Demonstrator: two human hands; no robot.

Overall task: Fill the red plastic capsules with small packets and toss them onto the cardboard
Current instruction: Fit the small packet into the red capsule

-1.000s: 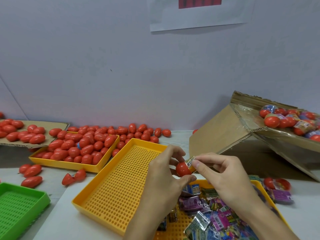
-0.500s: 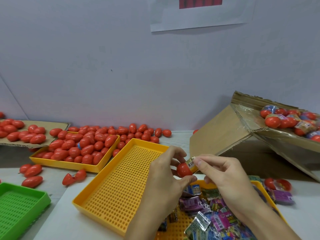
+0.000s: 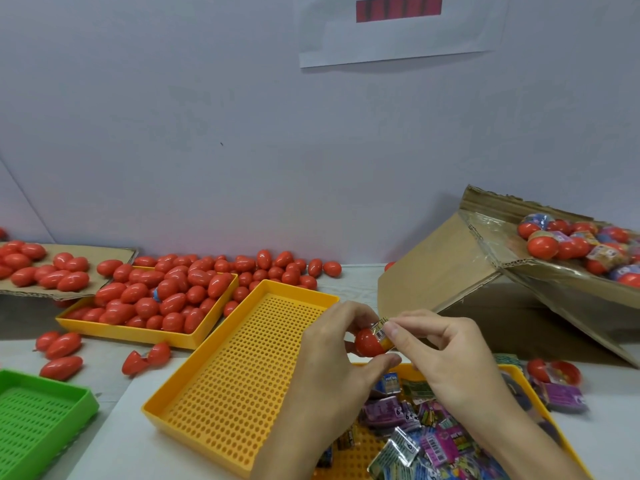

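The tilted brown cardboard box flap (image 3: pixel 554 271) at the right slopes so tossed capsules gather there. Over the yellow perforated plastic tray of small foil packets (image 3: pixel 519 372), the left hand (image 3: pixel 332 362) pinches a red plastic capsule half (image 3: pixel 369 342), open side rightward. The right hand (image 3: pixel 446 355), its grip closed on a small yellow packet (image 3: pixel 381 330), feeds it in.

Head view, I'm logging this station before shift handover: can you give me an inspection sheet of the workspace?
Surface: pale table, loose red capsules scattered along the wall.
Job's things: red plastic capsule half with small packet going in; tilted cardboard chute holding filled capsules.
Clutter: empty yellow perforated tray; green perforated tray; open capsule.
Grippers: left hand grips capsule half; right hand pinches packet.
Cables: nothing seen.
Surroundings: white wall, paper sheet.
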